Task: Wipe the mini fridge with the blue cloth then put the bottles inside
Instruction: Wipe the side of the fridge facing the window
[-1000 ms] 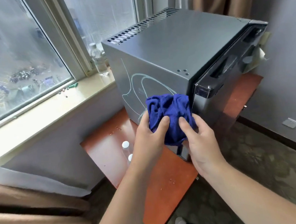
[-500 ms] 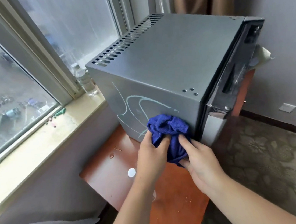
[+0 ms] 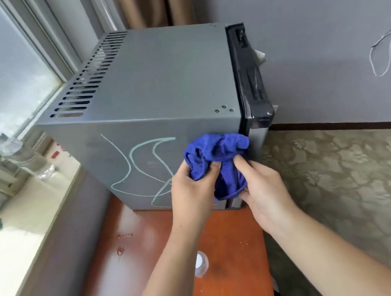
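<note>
Cloth (image 3: 217, 155): blue, bunched into a wad and pressed against the near side panel of the fridge, close to the front corner by the door.
Left hand (image 3: 192, 194): we grip the left lobe of the cloth, thumb on the near face, fingers (image 3: 183, 170) curled into the folds behind.
Right hand (image 3: 266, 191): we pinch the lower right of the cloth, thumb on top and the other fingers tucked beneath; neither hand holds anything else.
Mini fridge (image 3: 158, 79): grey, standing on the red-brown worktop (image 3: 229, 248); its black door (image 3: 249, 77) is on the right, and we cannot tell whether it is fully closed.
Marks (image 3: 142, 158): pale curved lines cross the side panel to the left of the cloth, none of them under it.
Wipe: we judge the side panel to be the step in hand. We do it best by flattening the wad so more cloth meets the metal, pressing evenly and sweeping left in overlapping passes across the pale lines. One hand could wipe while the other steadies the fridge against sliding.
Vents (image 3: 82, 92): we keep loose cloth edges away from the slots along the top's left edge.
Bottles: one capped bottle (image 3: 200, 265) stands on the worktop beside our left forearm; a clear bottle (image 3: 21, 154) stands on the window sill (image 3: 29, 225). Both are outside the fridge.
Risk: a wide sweep could let our left forearm knock the capped bottle over.
</note>
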Demonstrator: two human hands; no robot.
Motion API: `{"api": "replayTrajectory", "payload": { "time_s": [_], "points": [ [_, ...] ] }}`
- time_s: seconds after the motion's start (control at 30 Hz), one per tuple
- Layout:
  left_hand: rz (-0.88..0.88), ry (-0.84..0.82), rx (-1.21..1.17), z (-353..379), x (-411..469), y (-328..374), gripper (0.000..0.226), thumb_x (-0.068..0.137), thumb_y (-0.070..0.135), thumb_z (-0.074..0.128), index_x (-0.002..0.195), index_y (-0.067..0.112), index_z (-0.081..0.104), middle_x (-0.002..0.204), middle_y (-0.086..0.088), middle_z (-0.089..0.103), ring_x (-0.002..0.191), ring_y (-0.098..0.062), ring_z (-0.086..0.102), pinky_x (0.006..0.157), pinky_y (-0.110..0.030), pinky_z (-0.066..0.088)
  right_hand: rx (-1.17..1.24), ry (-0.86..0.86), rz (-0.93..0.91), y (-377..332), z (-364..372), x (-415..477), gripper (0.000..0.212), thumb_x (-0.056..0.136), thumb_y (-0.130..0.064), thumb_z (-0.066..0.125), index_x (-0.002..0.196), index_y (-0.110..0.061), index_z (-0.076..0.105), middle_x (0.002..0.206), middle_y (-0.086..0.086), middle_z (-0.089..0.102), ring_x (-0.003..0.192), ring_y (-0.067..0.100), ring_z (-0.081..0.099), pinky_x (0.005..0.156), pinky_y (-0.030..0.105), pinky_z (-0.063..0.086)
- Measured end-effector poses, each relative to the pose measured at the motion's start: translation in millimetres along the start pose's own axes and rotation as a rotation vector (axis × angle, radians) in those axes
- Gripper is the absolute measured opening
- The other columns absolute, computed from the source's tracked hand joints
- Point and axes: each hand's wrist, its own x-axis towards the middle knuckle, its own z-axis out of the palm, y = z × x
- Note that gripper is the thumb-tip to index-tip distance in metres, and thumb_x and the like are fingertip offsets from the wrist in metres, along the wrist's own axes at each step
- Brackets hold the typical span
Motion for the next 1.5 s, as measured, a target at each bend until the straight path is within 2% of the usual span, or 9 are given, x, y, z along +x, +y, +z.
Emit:
{"api": "replayTrajectory", "payload": {
  "time_s": [0.1,0.23,0.33,0.53,0.67,0.87,1.07,1.3,1.5],
  "points": [
    [-0.029,-0.116,-0.039,11.8,-7.4,-0.6,0.016,0.086,0.038,0.074,0.094,0.024,0.074,0.092,-0.015,0.077,0.085,-0.027,0.073,0.087,-0.061,0.059,-0.056,0.089,-0.080,-3.3,-17.3,-11.4,0.030,0.096,-0.030,0.069,0.097,-0.001,0.075,0.104,0.028,0.075,0.101,0.043,0.074,0.090,0.061,0.059],
    [0.080,-0.119,-0.111,26.6,-8.3,32.8,0.010,0.091,0.032,0.074,0.092,0.023,0.074,0.094,-0.020,0.074,0.079,-0.021,0.068,0.081,-0.059,0.062,-0.092,0.077,-0.255,-35.7,-25.9,-10.7,0.070,0.080,-0.053,0.079,0.097,0.012,0.061,0.103,0.043,0.062,0.083,0.037,0.070,0.078,0.052,0.059],
    [0.091,-0.098,-0.141,36.1,-5.1,45.3,0.008,0.091,0.026,0.076,0.093,0.019,0.075,0.094,-0.017,0.077,0.090,-0.032,0.077,0.079,-0.053,0.065,-0.012,0.019,-0.184,-52.8,-32.2,-3.7,0.041,0.093,-0.035,0.072,0.101,0.006,0.074,0.099,0.027,0.077,0.093,0.041,0.077,0.083,0.056,0.062],
    [-0.074,-0.030,-0.005,47.4,-4.1,1.6,0.024,0.075,0.038,0.080,0.088,0.019,0.075,0.086,-0.008,0.080,0.096,-0.032,0.078,0.085,-0.056,0.062,-0.071,0.030,0.055,-23.5,-47.8,16.5,0.023,0.096,-0.022,0.069,0.092,-0.001,0.075,0.099,0.023,0.079,0.082,0.034,0.078,0.082,0.051,0.064],
    [-0.133,-0.007,0.011,47.6,-11.2,-10.1,0.021,0.078,0.040,0.075,0.089,0.022,0.073,0.091,-0.009,0.080,0.101,-0.034,0.076,0.090,-0.057,0.061,-0.030,-0.003,0.122,-9.0,-52.5,18.3,0.025,0.094,-0.020,0.070,0.098,0.004,0.075,0.096,0.022,0.079,0.095,0.042,0.076,0.089,0.063,0.059],
    [-0.103,-0.080,-0.184,28.7,-20.1,23.4,0.028,0.101,0.046,0.059,0.115,0.025,0.072,0.112,-0.004,0.079,0.107,-0.022,0.076,0.092,-0.043,0.062,0.094,-0.135,0.036,-24.0,-42.7,4.1,0.027,0.100,-0.020,0.059,0.109,-0.001,0.076,0.108,0.019,0.079,0.107,0.040,0.073,0.097,0.059,0.057],
    [-0.158,0.012,-0.070,-0.1,-0.3,10.3,0.021,0.096,0.040,0.068,0.104,0.021,0.073,0.101,-0.010,0.080,0.101,-0.031,0.076,0.087,-0.051,0.063,0.077,-0.182,0.070,-14.0,-14.6,-3.7,0.045,0.098,-0.045,0.059,0.113,-0.006,0.076,0.112,0.013,0.079,0.107,0.027,0.076,0.094,0.048,0.058],
    [0.044,0.069,0.005,-58.1,19.7,24.5,0.022,0.093,0.044,0.070,0.093,0.022,0.071,0.078,0.003,0.074,0.072,-0.015,0.065,0.082,-0.055,0.061,0.104,-0.158,0.034,-6.3,51.4,-6.8,0.037,0.099,-0.033,0.062,0.115,-0.001,0.074,0.110,0.015,0.079,0.103,0.028,0.077,0.087,0.042,0.061],
    [-0.011,0.087,-0.040,-130.4,55.3,3.0,0.023,0.092,0.038,0.073,0.093,0.015,0.071,0.087,-0.016,0.076,0.075,-0.021,0.067,0.080,-0.058,0.062,0.054,-0.127,0.097,26.1,126.3,-0.7,0.035,0.099,-0.029,0.065,0.114,0.002,0.074,0.107,0.018,0.079,0.100,0.032,0.077,0.082,0.047,0.064]
  ]
}}
